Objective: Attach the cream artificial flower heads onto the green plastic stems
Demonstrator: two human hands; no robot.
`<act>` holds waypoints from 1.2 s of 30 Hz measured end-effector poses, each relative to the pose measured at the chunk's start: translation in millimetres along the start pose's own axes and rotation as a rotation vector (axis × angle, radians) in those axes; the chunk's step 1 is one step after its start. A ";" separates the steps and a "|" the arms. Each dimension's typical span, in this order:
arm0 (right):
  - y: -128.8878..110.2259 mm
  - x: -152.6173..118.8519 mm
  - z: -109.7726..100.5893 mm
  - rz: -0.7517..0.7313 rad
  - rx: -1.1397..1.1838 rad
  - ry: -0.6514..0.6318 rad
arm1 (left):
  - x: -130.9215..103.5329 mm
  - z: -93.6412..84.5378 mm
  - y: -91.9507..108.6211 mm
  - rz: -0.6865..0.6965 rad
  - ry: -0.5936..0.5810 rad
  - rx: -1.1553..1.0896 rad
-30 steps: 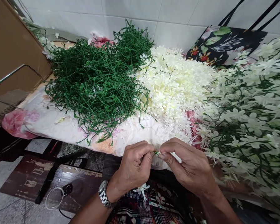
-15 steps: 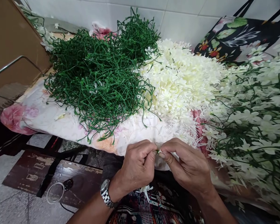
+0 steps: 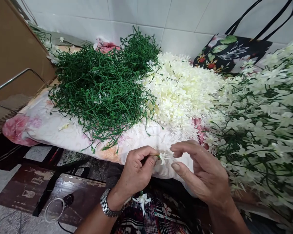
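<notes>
My left hand (image 3: 139,169), with a watch on its wrist, pinches a green artificial flower stem (image 3: 158,156). At the tip of that stem a white flower (image 3: 165,157) points right. Below the same hand hangs another white flower (image 3: 142,200); whether it belongs to the same stem is hidden by the hand. Just right of the upper flower, my right hand (image 3: 205,172) is open, thumb and fingers apart and holding nothing. Beyond the hands lie a heap of bare green stems (image 3: 104,84) and a heap of loose white petals (image 3: 183,87).
A mass of assembled white flowers (image 3: 266,130) stands close to my right arm. A floral cloth (image 3: 70,136) covers the work surface. Behind are a black floral bag (image 3: 231,53) and a tiled wall (image 3: 136,13). At left are a cardboard box (image 3: 14,42) and a dark wooden board (image 3: 24,188).
My right hand has let go at the stem's tip and moved right, its fingers opening. A white flower now shows on the stem. The view has shifted slightly.
</notes>
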State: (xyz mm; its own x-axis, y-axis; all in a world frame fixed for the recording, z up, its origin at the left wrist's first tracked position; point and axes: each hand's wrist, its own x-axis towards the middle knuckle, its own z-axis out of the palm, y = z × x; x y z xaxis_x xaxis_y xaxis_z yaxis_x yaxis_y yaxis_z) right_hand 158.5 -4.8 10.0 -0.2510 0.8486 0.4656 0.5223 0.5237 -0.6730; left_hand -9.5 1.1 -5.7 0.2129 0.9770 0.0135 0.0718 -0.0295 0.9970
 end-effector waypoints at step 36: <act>11.1 7.0 25.1 -0.129 -0.068 -0.018 | 2.4 8.9 -4.6 0.205 0.095 0.377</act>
State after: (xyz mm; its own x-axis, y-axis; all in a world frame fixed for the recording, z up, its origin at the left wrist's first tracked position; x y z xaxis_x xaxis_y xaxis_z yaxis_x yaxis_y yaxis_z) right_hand 142.1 8.8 -8.7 -0.3344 0.7760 0.5348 0.5388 0.6230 -0.5671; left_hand -0.6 1.7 -10.9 0.1703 0.9576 0.2325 0.3917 -0.2823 0.8757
